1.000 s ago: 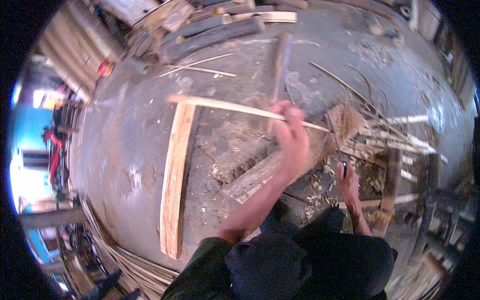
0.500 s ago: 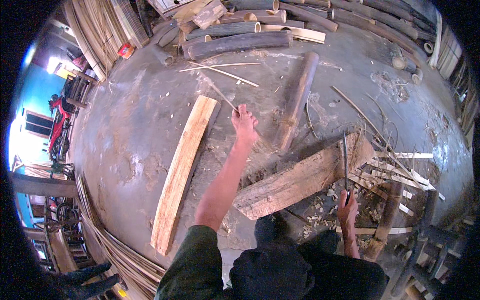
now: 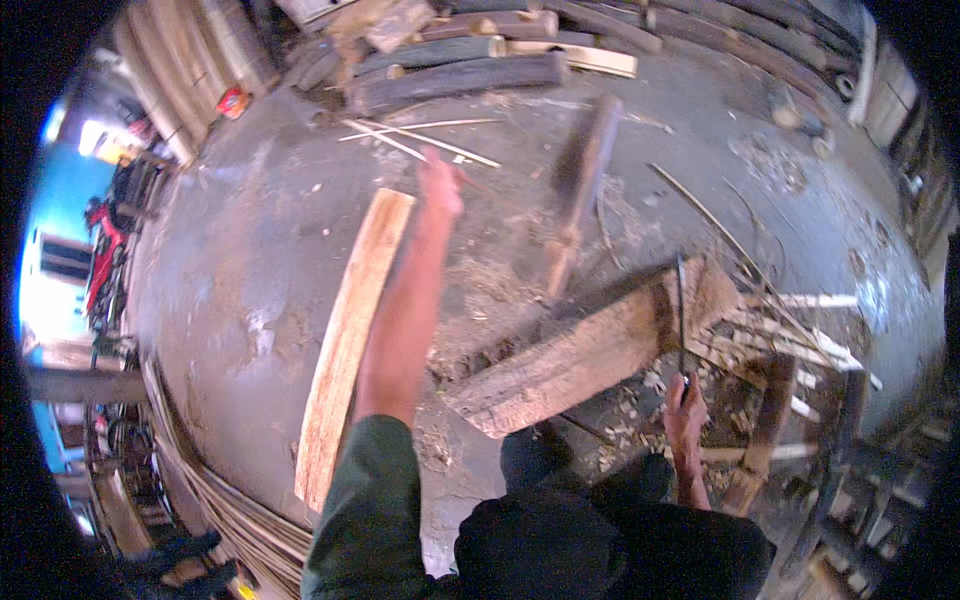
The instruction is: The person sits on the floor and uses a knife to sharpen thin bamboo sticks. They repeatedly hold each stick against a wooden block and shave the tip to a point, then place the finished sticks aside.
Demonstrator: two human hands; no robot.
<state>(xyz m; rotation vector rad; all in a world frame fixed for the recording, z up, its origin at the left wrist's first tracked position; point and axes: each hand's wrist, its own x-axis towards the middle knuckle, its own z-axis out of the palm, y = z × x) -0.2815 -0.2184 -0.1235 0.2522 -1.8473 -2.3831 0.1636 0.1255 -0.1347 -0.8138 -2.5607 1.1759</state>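
Long blade (image 3: 681,315) gripped by right hand (image 3: 685,412), left hand (image 3: 438,190) (grip unclear) now reaching farther out

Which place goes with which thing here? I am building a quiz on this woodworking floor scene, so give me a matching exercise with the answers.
Things:
1. pale plank
2. long blade
3. thick wooden block
4. dark logs

Places:
A. stacked at the far edge of the floor
B. held upright in the right hand
C. flat on the floor, beside the outstretched left hand and arm
D. lying slantwise in front of the person, among chips

Pairs: 1-C, 2-B, 3-D, 4-A
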